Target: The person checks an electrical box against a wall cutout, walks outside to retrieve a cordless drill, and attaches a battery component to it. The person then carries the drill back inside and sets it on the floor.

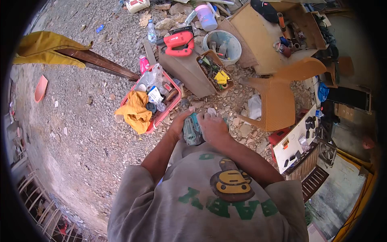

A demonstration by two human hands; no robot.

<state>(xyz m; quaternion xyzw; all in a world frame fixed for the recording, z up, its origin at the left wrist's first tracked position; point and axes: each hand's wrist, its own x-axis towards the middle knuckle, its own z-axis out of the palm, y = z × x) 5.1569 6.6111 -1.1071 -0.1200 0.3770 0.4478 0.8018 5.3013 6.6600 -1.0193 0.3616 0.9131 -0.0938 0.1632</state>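
A teal power tool (192,131) with a vented body is held upright close to my shirt; its exact kind I cannot make out. My left hand (180,124) is wrapped around its left side. On the opposite side, my right hand (214,128) is closed with curled fingers against the tool's upper end, which it partly hides. Just ahead and left is a red plastic basket (164,117) filled with an orange cloth (137,113), plastic bags and small items.
Ahead, a red power tool (179,43) lies on a wooden box (183,70) beside a tool-filled bin and a white bucket (236,54). A brown woven chair (278,101) stands to the right, near a white board (292,145) with small parts. Gravel and rubble cover the ground.
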